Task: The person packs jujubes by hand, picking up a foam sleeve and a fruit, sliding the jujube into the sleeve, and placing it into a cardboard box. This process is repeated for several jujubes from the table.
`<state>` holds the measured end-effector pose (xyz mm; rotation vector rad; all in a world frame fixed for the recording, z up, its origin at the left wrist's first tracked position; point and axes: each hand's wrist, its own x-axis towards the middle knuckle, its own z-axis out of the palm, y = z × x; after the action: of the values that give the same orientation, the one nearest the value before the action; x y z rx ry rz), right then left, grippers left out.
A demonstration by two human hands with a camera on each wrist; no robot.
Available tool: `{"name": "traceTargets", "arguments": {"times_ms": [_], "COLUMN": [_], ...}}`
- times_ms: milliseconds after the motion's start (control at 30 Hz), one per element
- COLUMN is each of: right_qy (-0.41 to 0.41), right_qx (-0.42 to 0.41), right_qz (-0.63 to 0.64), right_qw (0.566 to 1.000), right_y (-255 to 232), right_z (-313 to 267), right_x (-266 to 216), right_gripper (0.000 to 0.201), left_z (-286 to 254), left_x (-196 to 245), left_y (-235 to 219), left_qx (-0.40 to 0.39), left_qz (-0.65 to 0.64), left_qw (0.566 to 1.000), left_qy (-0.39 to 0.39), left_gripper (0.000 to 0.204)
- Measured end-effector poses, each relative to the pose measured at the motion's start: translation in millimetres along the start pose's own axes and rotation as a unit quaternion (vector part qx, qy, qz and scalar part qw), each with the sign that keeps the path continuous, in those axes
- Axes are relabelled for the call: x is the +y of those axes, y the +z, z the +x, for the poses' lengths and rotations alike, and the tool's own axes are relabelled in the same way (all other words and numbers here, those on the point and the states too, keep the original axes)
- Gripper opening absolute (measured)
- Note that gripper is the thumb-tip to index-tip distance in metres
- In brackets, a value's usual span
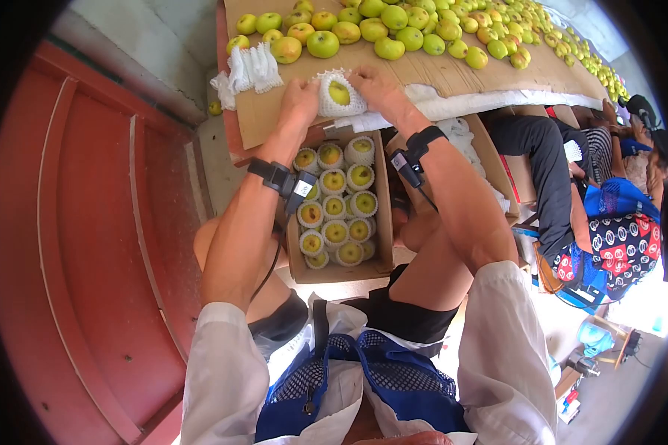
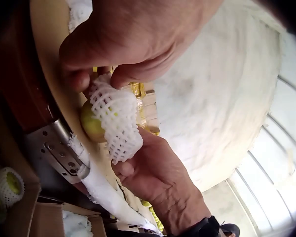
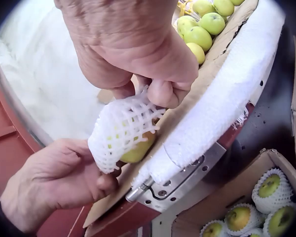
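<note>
Pinching one foam net point(image 1: 323, 104) with left hand point(image 1: 300, 102) and right hand point(image 1: 379, 90), around one apple point(image 1: 339, 93), near bench's point(image 1: 258, 124) front-left corner. Counting over a dozen netted apples point(image 1: 335, 233) in one carton point(image 1: 385, 222) below. Unable to total loose apples point(image 1: 323, 44) behind, partly cut off; unable to see carton's bottom.

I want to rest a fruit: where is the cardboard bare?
Bare cardboard lies below the net sleeves, beside the left hand, and between loose fruit and white padding, past the right hand. Crowded: the fruit-covered far side and the filled box.
</note>
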<state>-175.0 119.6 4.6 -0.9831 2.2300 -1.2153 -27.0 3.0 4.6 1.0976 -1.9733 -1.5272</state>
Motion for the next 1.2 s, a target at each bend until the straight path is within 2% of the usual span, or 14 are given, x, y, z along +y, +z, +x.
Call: {"name": "traceTargets", "arguments": {"times_ms": [100, 200, 267, 400, 467, 600, 767, 900, 1200], "right_qy": [-0.023, -0.026, -0.029, -0.079, -0.104, -0.110, -0.145, -0.154, -0.145], "right_qx": [0.022, 0.026, 0.021, 0.029, 0.029, 0.050, 0.093, 0.096, 0.107], "right_qz": [0.016, 0.064, 0.108, 0.065, 0.008, 0.041, 0.054, 0.126, 0.168], "right_qw": [0.999, 0.997, 0.994, 0.994, 0.994, 0.992, 0.984, 0.975, 0.969], "right_y": [4.3, 4.6, 5.1, -2.8, -6.6, -9.6, -14.2, -11.9, -11.2], "right_z": [-11.2, -15.8, -16.9, -19.1, -19.2, -26.4, -32.5, -26.7, -26.9], "right_x": [-7.9, -15.2, -21.5, -36.6, -40.5, -47.7, -60.8, -56.7, -66.0], "right_gripper": [0.049, 0.047, 0.045, 0.042, 0.042, 0.039, 0.037, 0.032, 0.028], "left_z": [-8.8, -13.5, -9.8, -16.9, -32.1, -43.2, -45.8, -46.8, -58.1], "left_x": [4.4, 9.8, 4.4, 7.2, 23.7, 31.5, 36.6, 41.1, 51.0], "left_y": [4.2, 0.4, -0.3, -3.5, -11.3, -15.5, -15.2, -15.2, -19.5], "left_qx": [0.036, 0.008, 0.008, -0.014, -0.052, -0.070, -0.035, -0.014, -0.037], "left_qz": [0.033, -0.029, -0.049, -0.130, -0.158, -0.229, -0.252, -0.231, -0.264], "left_qw": [0.999, 1.000, 0.999, 0.991, 0.985, 0.969, 0.967, 0.973, 0.963], "left_qy": [0.019, -0.009, 0.004, 0.004, -0.036, -0.056, -0.035, -0.026, -0.036], "left_gripper": [0.040, 0.040, 0.040, 0.034, 0.032, 0.027, 0.027, 0.029, 0.029]}}
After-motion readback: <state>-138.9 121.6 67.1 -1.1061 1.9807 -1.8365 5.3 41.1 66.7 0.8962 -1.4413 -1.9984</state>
